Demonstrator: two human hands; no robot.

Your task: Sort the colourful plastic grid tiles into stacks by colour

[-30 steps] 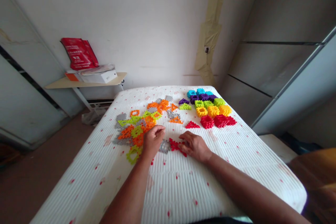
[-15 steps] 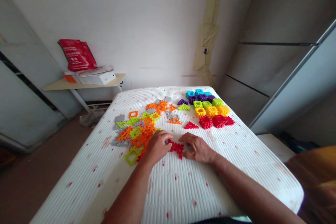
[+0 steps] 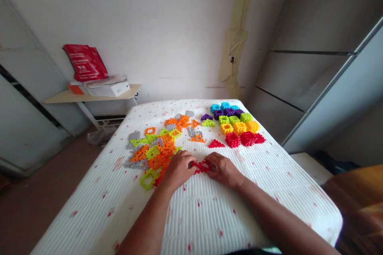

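Observation:
My left hand (image 3: 178, 169) and my right hand (image 3: 222, 168) meet over a cluster of red toothed plastic pieces (image 3: 201, 165) on the white mattress (image 3: 209, 215). Both hands have their fingers curled onto the red pieces from either side. A grey square piece lies partly hidden under my left fingers. Just left of my left hand spreads a loose pile of orange, lime and grey flat pieces (image 3: 158, 147). A single red triangle (image 3: 216, 144) lies a little beyond my hands.
Assembled cubes in blue, purple, green, yellow and red (image 3: 237, 125) stand in rows at the far right of the mattress. A small shelf (image 3: 89, 95) with a red bag (image 3: 83, 61) and boxes stands by the wall. Grey cabinet panels run along the right.
My left hand slid right from the pile's edge to the red pieces. My right hand closed in from the other side. The red pieces now sit pinched between both hands.

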